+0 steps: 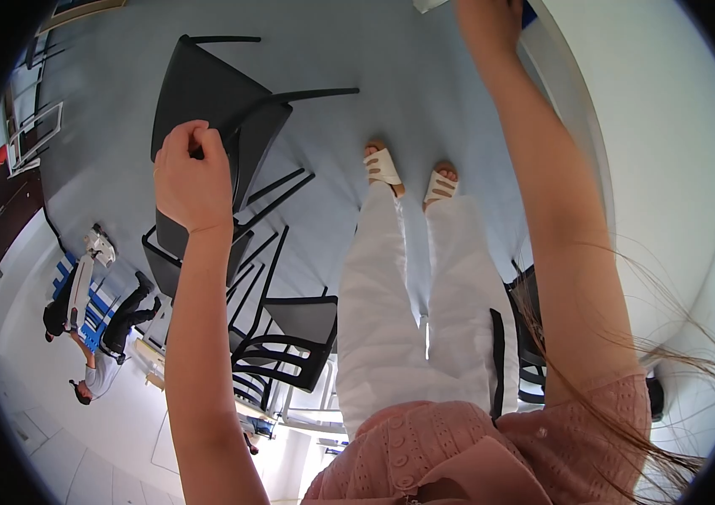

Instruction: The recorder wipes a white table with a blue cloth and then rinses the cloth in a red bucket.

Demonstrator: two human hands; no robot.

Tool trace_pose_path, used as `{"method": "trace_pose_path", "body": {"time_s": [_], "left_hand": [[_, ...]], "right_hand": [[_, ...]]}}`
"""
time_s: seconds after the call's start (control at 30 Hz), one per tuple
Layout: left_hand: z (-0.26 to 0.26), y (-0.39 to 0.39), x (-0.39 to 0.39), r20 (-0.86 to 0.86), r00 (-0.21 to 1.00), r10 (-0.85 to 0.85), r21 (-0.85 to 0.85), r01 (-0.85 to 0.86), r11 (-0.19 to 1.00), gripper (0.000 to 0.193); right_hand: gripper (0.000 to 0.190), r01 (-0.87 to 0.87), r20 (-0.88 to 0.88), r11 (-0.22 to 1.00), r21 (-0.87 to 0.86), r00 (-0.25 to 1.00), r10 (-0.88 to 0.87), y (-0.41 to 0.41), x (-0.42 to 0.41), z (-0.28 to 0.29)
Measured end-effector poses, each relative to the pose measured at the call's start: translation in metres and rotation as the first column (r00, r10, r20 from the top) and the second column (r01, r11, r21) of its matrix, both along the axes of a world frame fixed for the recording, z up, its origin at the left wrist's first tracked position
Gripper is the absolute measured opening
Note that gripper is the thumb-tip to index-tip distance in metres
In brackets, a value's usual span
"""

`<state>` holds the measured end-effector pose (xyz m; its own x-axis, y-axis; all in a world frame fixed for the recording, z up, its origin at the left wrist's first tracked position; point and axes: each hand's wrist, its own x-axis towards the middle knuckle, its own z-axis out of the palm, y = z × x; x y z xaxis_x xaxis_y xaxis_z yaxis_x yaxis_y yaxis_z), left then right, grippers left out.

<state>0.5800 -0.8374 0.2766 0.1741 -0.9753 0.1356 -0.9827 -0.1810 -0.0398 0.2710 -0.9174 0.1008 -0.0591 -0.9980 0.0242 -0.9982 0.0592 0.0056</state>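
My left hand (193, 173) is raised in front of a black plastic chair (209, 79), at the left of centre. Its fingers are curled in towards the thumb, and no object shows in them. Whether it touches the chair cannot be told. At the top edge, my right hand (493, 22) is partly cut off and its fingertips are out of view. A dark blue thing (528, 15) shows just beside it, near the edge of a pale surface. The corner of a white thing (428, 5) lies to its left. What the right hand holds, if anything, is hidden.
Stacked or close-set black chairs (288, 360) stand at my left. A large white surface (660, 158) curves along my right. Another black chair (527, 309) is behind my right leg. Two people (102, 372) are far off at the left, near blue-and-white furniture (97, 309).
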Motion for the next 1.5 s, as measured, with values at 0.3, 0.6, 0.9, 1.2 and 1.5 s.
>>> {"method": "trace_pose_path", "body": {"time_s": [0.3,0.6,0.9,1.2,1.5], "left_hand": [[-0.004,0.002,-0.004,-0.015,0.999,-0.030,-0.021,0.029,0.999,0.011],[-0.003,0.000,-0.009,-0.057,0.998,-0.010,-0.013,0.009,1.000,0.011],[-0.004,-0.002,-0.008,-0.003,1.000,-0.025,-0.016,0.025,1.000,0.011],[0.000,0.000,-0.002,0.022,0.998,0.054,0.014,-0.054,0.998,0.011],[-0.002,0.002,-0.002,-0.010,1.000,0.028,0.000,-0.028,1.000,0.012]], "right_hand": [[0.040,-0.230,0.044,0.965,-0.123,0.971,0.237,0.158,-0.101,-0.003],[0.060,0.192,0.059,0.980,0.049,0.979,-0.194,0.122,-0.083,0.003],[0.059,0.095,-0.061,0.994,-0.054,0.993,-0.098,-0.033,-0.020,-0.007],[0.056,0.055,-0.001,0.998,-0.036,0.998,-0.055,0.033,-0.031,0.002],[0.062,0.170,-0.153,0.982,0.078,0.976,-0.156,0.199,-0.094,-0.001]]}}
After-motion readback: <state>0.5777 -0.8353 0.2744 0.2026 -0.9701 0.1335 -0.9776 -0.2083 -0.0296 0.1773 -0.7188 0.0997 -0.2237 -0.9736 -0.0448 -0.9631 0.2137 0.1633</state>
